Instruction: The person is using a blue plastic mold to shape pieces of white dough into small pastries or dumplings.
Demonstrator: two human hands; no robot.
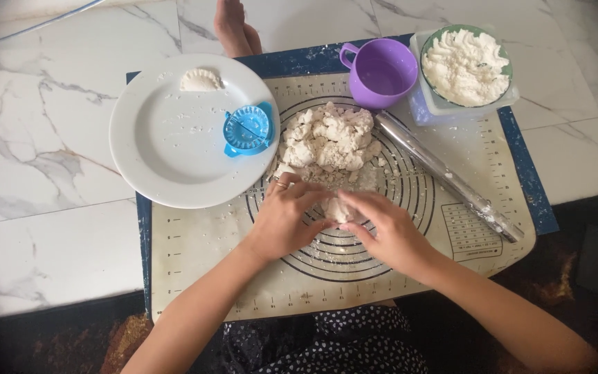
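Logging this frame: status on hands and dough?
Both hands, left hand and right hand, pinching a small dough piece. Dough pile just beyond. Nothing between; plate left, rolling pin right.

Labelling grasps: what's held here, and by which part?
A small lump of dough, pinched between the fingertips of the left hand and right hand, one at each side, just over the pastry mat.

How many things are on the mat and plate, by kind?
Plate: 1
Dumpling press, blue: 1
Formed dumpling: 1
Cup, purple: 1
Filling bowl: 1
Rolling pin: 1
Dough heap: 1
Dough piece held between left hand and right hand: 1
Total: 8
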